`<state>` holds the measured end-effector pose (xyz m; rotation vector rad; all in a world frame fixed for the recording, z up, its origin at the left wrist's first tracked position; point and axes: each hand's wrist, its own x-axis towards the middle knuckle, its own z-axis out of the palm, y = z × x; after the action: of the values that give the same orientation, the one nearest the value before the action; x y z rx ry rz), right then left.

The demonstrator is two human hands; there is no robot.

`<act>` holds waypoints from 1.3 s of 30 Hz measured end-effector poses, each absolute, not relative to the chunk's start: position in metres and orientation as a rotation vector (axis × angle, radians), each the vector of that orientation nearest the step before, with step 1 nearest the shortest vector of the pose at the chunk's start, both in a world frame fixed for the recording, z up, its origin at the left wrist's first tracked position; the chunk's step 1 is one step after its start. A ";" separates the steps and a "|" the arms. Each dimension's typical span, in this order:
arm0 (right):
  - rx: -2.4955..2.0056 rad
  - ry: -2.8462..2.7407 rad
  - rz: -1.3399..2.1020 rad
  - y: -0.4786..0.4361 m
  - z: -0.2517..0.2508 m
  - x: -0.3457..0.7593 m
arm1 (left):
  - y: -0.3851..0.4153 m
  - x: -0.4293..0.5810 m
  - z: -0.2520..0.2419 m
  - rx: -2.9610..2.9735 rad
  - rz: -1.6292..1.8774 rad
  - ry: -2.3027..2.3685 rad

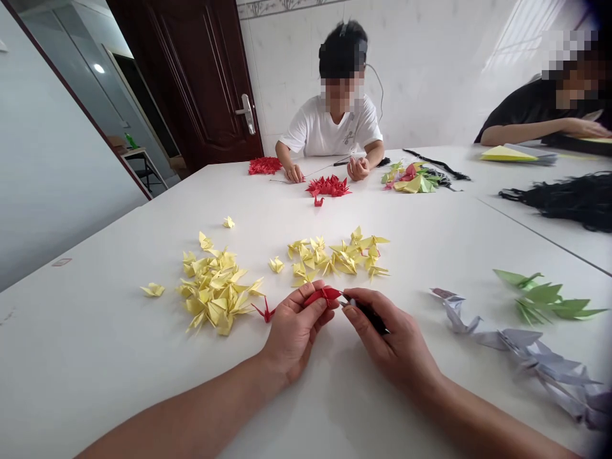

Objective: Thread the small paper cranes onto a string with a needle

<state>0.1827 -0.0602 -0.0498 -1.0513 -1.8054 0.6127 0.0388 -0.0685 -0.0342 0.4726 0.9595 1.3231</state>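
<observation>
A red folded paper crane [323, 294] is pinched between the thumb and fingers of my left hand [299, 325], above the near part of the table. My right hand [392, 328] is closed around a black-handled tool [371, 316] with a slim metal tip; its exact kind is partly hidden by my fingers. The tip touches or nearly touches the crane's right end. Just left of my left hand, another red crane [264, 311] lies on the table. Beyond it is a heap of yellow paper cranes [215, 290], and a second yellow group [335, 255] spreads ahead of my hands.
Grey cranes [540, 360] and green cranes [549, 296] lie at the right. Across the white table [119, 312], a person in white [335, 131] sits behind red cranes [328, 186]. Another person's arm [526, 131] is at far right, near black cords [564, 201].
</observation>
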 end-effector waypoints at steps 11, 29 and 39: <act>-0.952 -2.088 -0.001 -0.049 -0.050 0.192 | -0.068 0.040 -0.035 0.533 1.343 0.957; -0.912 -2.241 -0.256 -0.051 -0.049 0.193 | -0.067 0.042 -0.040 0.625 1.332 0.966; -0.887 -2.254 -0.289 -0.051 -0.047 0.194 | -0.068 0.042 -0.039 0.647 1.332 0.980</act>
<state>0.1936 -0.0514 -0.0473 -0.8867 -2.2538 -0.2892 0.0424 -0.0679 -0.0390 0.6466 0.9800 1.3322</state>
